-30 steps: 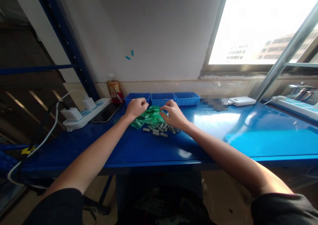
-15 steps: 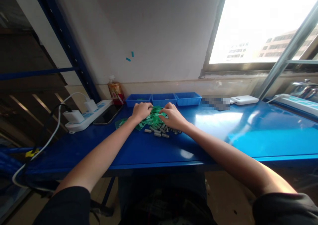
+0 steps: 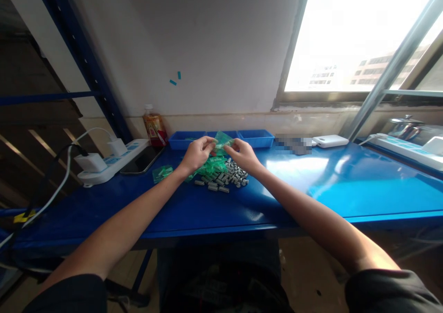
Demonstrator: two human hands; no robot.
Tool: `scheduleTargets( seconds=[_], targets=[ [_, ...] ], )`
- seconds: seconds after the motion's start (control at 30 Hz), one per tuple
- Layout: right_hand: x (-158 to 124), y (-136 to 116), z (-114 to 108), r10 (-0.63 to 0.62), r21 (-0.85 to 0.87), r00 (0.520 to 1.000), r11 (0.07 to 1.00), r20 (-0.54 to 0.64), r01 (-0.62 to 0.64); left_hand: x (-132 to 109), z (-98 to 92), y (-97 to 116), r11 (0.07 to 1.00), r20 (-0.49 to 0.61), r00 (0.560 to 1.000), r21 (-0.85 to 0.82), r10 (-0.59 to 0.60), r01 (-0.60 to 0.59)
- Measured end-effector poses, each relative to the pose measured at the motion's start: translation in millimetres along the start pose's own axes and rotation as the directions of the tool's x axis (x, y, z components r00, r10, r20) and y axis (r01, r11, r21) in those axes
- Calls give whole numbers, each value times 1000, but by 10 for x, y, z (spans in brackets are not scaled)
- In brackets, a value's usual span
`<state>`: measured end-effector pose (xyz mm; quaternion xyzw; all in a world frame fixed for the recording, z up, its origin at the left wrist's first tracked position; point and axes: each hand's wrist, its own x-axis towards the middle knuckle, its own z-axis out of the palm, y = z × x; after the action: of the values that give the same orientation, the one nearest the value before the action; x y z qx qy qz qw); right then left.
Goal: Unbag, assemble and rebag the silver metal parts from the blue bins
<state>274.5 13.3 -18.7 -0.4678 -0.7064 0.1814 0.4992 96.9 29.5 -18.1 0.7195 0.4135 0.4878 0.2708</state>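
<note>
A small translucent green plastic bag (image 3: 223,138) is held up between my two hands, above the table. My left hand (image 3: 198,155) pinches its left side, and my right hand (image 3: 244,156) pinches the right side. Below them lies a heap of similar green bags (image 3: 212,168). Loose silver metal cylinders (image 3: 221,184) are scattered in front of the heap and to its right. Apart from the heap, at the left, another green bag (image 3: 162,173) lies flat with small pieces inside.
Three blue bins (image 3: 256,138) stand in a row by the wall. Left of them are a bottle (image 3: 154,127), a phone (image 3: 142,160) and a power strip (image 3: 117,163) with chargers. A white box (image 3: 330,141) lies at the back right, near another power strip (image 3: 408,149).
Both hands have risen from the heap, lifting a green bag between them. More metal cylinders now show beneath my right hand. The view has shifted slightly to the right.
</note>
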Motion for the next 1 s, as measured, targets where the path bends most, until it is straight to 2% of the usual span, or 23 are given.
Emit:
scheduleTargets(
  seconds=[0.13,0.3,0.43,0.53,0.63,0.77,0.83,1.0],
  targets=[
    [22,21,-6,6,147,1000,989,10,-7,-22,4,60,999,38,999,-39,-35,36],
    [23,16,-14,-4,212,999,977,40,-5,-48,-39,121,1000,183,983,1,-26,27],
    [30,11,-16,25,315,992,947,120,-62,-55,-41,106,1000,191,981,15,-27,24],
    [35,-7,-17,76,440,981,886,180,-149,-50,-34,116,995,149,987,-63,-61,71],
    [23,-37,-20,144,568,972,792,184,-225,-56,-19,161,982,91,990,-144,-107,119],
    [5,-58,-30,171,657,960,702,222,-276,-87,20,192,989,174,981,-99,-87,105],
    [8,-49,-39,178,625,953,723,244,-295,-88,32,161,994,198,978,-73,-69,84],
    [47,20,-65,164,422,968,876,190,-231,-34,-10,41,998,178,982,23,-60,57]
  ],
)
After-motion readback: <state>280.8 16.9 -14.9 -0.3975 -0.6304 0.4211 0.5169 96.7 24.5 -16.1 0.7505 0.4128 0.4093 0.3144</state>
